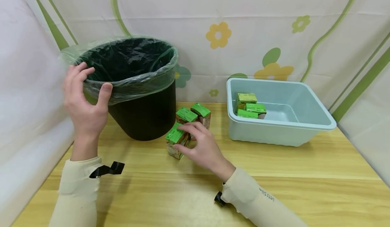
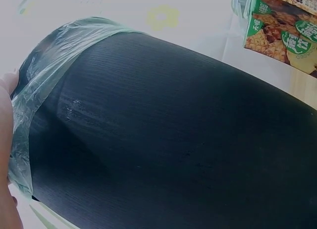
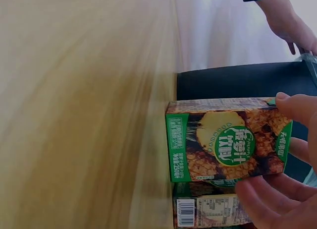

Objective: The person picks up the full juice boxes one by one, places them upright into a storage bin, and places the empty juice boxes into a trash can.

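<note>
My left hand (image 1: 86, 100) grips the rim of a black trash can (image 1: 146, 113), fingertips over the edge. A translucent green bag (image 1: 143, 88) lines the can, folded over its rim. With fingers and thumb, my right hand (image 1: 202, 149) pinches the nearest juice box (image 1: 178, 139), a green-topped carton standing on the table. In the right wrist view, that juice box (image 3: 228, 142) shows a pineapple picture. Two more juice boxes (image 1: 201, 110) stand just behind it, close against the can.
A pale blue plastic bin (image 1: 274, 134) stands on the right, with several green juice cartons (image 1: 256, 108) at its left end. Beneath everything is a wooden table (image 1: 158, 193). Behind hangs a white flowered curtain (image 1: 195, 34), with white cloth (image 1: 27, 101) on the left.
</note>
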`<state>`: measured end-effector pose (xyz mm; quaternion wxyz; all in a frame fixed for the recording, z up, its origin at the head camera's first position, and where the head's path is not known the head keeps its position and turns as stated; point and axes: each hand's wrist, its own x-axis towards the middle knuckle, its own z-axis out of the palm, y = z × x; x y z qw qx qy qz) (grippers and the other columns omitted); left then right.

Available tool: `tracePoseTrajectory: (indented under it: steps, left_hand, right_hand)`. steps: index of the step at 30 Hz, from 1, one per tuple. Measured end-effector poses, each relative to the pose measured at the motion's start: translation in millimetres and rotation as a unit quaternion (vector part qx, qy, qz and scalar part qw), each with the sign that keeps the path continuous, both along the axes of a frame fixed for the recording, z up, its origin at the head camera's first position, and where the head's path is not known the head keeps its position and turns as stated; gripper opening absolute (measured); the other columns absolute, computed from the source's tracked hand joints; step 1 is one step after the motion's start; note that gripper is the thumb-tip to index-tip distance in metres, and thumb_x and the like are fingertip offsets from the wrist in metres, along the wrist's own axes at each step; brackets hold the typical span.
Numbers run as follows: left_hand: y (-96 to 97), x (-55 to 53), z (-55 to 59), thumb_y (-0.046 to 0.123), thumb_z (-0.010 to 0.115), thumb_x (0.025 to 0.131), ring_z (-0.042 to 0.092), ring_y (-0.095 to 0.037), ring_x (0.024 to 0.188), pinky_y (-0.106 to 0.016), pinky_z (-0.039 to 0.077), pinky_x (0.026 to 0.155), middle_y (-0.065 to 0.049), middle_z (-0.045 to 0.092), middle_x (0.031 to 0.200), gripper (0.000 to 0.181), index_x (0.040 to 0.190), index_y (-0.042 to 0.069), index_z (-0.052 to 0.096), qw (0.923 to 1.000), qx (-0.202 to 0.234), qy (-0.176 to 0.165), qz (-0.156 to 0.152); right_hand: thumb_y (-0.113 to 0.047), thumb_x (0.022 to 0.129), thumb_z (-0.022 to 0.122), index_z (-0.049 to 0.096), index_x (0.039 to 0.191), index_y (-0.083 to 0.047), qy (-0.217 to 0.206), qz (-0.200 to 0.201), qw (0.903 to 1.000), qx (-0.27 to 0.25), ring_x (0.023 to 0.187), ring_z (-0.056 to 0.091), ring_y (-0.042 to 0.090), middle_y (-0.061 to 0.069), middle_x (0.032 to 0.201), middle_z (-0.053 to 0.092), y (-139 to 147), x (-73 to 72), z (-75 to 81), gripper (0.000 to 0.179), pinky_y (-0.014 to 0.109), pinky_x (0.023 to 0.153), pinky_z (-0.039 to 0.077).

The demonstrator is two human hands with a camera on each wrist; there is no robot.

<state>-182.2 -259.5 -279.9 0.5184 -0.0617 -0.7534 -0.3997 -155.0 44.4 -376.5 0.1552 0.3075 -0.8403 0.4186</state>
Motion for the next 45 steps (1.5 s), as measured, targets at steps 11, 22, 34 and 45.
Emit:
tracePoseTrajectory:
  steps: [11,22,34,45]
  left_hand:
    - [-0.6,0.8,0.1,0.061,0.073,0.091,0.036,-0.020,0.159,-0.031,0.020,0.133,-0.007,0.060,0.154,0.070,0.136,0.007,0.071,1.0000,0.002,-0.005,-0.003]
    - [0.5,0.8,0.5,0.061,0.074,0.091,0.036,-0.019,0.160,-0.032,0.020,0.133,-0.007,0.060,0.155,0.070,0.137,0.009,0.071,1.0000,0.002,-0.007,-0.004]
    - [1.2,1.5,-0.4,0.061,0.073,0.091,0.035,-0.019,0.160,-0.033,0.018,0.133,-0.005,0.059,0.156,0.070,0.137,0.009,0.070,0.9999,0.004,-0.014,-0.003]
    - [8.0,9.4,5.4,0.059,0.072,0.093,0.034,-0.025,0.161,-0.034,0.018,0.133,-0.012,0.058,0.156,0.072,0.137,0.001,0.068,0.9999,0.009,-0.012,-0.005]
  right_hand:
    - [-0.026,0.088,0.088,0.073,0.130,-0.015,0.001,0.010,1.0000,-0.001,0.128,0.068,0.025,0.008,0.139,0.067,-7,2.1,0.5,0.046,0.041,0.100,0.061]
    - [-0.022,0.085,0.088,0.076,0.126,-0.012,0.120,0.037,0.9904,-0.058,0.128,0.067,0.025,0.012,0.138,0.069,-2,-7.3,30.6,0.043,0.038,0.098,0.061]
    - [-0.011,0.086,0.082,0.078,0.124,-0.006,0.234,0.035,0.9641,-0.120,0.129,0.069,0.026,0.015,0.141,0.068,5,-23.0,73.7,0.038,0.037,0.096,0.061]
    - [-0.010,0.089,0.080,0.078,0.124,-0.003,0.299,0.016,0.9395,-0.166,0.122,0.073,0.025,0.017,0.136,0.072,11,-40.1,115.7,0.035,0.031,0.096,0.062]
